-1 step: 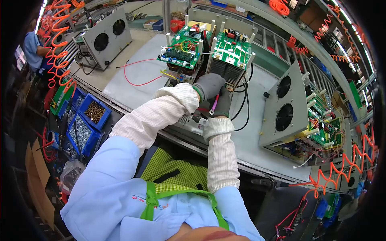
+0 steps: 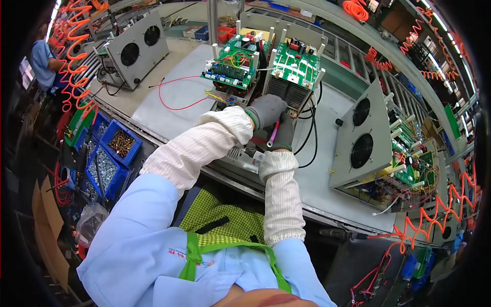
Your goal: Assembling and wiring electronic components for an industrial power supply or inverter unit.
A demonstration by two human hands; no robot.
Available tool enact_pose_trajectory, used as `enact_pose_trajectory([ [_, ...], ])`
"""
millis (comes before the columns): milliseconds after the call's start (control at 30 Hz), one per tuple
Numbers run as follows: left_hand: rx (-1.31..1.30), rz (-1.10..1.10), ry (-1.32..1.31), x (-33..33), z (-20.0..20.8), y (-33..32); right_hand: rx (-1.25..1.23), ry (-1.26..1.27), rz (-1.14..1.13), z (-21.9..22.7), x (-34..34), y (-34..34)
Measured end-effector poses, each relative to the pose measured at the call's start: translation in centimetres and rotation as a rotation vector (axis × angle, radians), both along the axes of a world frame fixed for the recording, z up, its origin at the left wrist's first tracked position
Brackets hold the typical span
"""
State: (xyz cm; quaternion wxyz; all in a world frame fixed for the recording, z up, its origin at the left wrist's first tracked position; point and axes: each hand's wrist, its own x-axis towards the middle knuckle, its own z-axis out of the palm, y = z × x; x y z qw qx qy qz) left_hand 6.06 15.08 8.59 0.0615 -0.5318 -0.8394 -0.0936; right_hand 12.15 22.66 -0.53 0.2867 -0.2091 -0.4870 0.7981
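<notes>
My left hand [image 2: 267, 110], in a grey glove, is curled at the lower front of an open-frame electrical unit, just below its black finned heat sink [image 2: 288, 93]. Its fingertips are hidden, so what they grip does not show. Close against it, my right hand [image 2: 284, 134], also gloved, is closed around a cable with a purple sleeve [image 2: 274, 134] and a metal ring lug at its lower end. Above the heat sink lies a green circuit board [image 2: 295, 66]. A second green board [image 2: 232, 64] with wires stands to the left. Black cables [image 2: 313, 133] hang beside my right hand.
Grey twin-fan housings stand at right [image 2: 361, 130] and far left [image 2: 138, 46]. Blue bins hold brass-coloured screws [image 2: 121, 142] and silver fasteners [image 2: 104, 171]. A red wire [image 2: 174, 106] lies on the bench. Orange coiled hoses [image 2: 76, 56] hang around. A co-worker [image 2: 43, 64] is at far left.
</notes>
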Motion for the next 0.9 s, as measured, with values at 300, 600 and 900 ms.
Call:
enact_pose_trajectory([
  [300, 0.285, -0.065, -0.025, -0.3, -0.3, -0.3, -0.253, 0.031, 0.117, -0.7, -0.2, 0.7],
  [600, 0.416, -0.153, -0.386, 0.6, 0.7, -3.8, -0.439, 0.071, 0.060, 1.0, 0.8, 0.5],
  [900, 0.625, -0.085, -1.371, 0.1, 2.3, -4.9, -0.417, 0.090, 0.153, 1.9, 0.1, -0.9],
])
